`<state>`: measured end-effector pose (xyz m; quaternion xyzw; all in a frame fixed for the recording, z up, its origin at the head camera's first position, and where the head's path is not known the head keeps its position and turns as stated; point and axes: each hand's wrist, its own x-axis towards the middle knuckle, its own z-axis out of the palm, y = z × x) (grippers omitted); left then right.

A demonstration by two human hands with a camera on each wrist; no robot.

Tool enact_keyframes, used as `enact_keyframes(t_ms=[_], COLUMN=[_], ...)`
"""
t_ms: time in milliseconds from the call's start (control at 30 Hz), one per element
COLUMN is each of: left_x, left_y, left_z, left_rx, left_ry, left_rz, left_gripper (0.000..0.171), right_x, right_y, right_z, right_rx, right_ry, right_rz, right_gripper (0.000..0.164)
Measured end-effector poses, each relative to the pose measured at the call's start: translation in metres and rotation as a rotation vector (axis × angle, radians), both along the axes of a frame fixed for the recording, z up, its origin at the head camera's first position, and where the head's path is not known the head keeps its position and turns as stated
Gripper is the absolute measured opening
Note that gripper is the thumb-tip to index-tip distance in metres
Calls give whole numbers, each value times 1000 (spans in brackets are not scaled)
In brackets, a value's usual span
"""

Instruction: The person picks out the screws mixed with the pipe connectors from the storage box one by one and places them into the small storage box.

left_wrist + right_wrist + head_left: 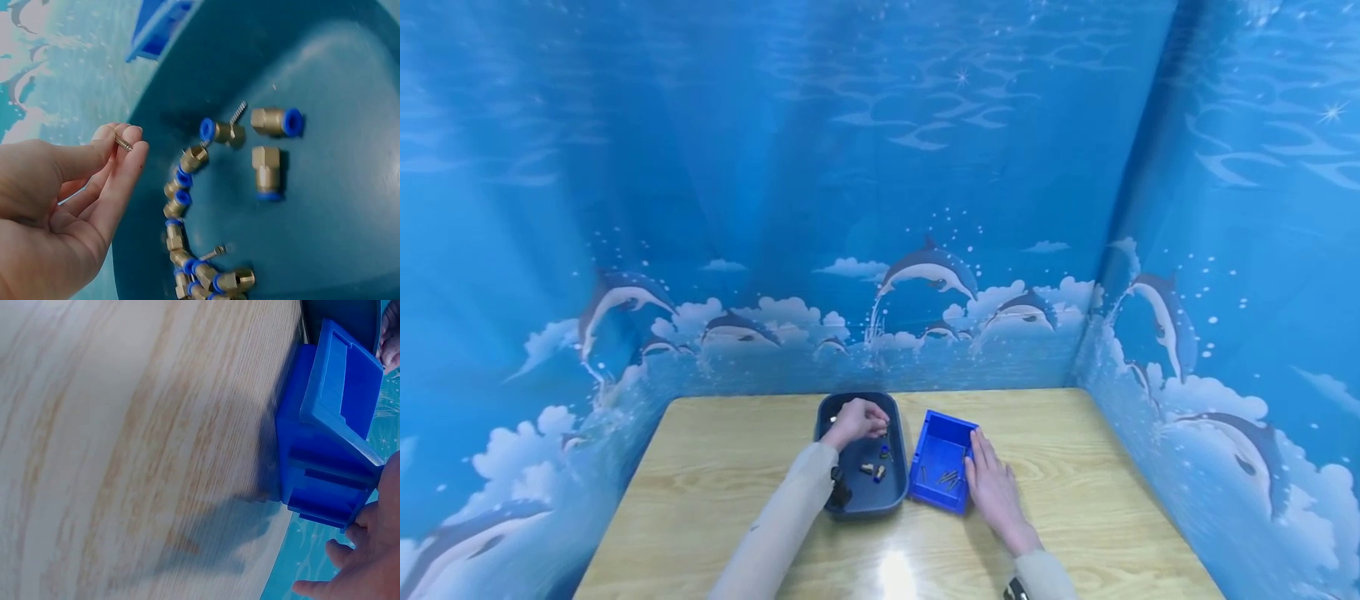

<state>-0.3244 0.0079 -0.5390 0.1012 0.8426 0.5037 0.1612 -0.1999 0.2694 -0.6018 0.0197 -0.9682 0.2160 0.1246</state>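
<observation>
my left grip (859,422) is drawn in to a pinch, thumb against fingertips, with a small threaded screw (123,143) caught between them, part of its shaft showing. i hold it above the dark tray (863,497), which sits on the wood-grain counter (737,475). below, brass fittings (268,172) with blue collars lie in the tray, many of them in a curved run along one side and two lying a little apart from that run. one loose screw (239,112) lies up against a fitting; another (216,252) lies farther along the run, near the cluster.

my right grip (994,487) has hold of nothing between its fingers; they stretch out along the right-hand side of the blue bin (934,457), touching its rim. the bin stands just beside the tray, turned slightly, and several thin screws (949,479) lie on its floor toward the near end. pale sleeves (790,504) cover my arms, and a blue backdrop (775,167) printed with dolphins rises behind the counter.
</observation>
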Motion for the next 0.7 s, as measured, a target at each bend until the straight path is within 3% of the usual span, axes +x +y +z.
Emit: enact_keyframes(t_ms=[167, 700], left_x=[4, 23], left_y=[8, 63], left_z=[6, 20], left_rx=[79, 156], left_ry=[12, 102], left_rz=[-7, -1], left_gripper=[11, 15], right_x=[0, -1], right_y=[0, 1], right_z=[0, -1], right_rx=[1, -8], right_ry=[-6, 14], right_rz=[-3, -9], right_gripper=[54, 54])
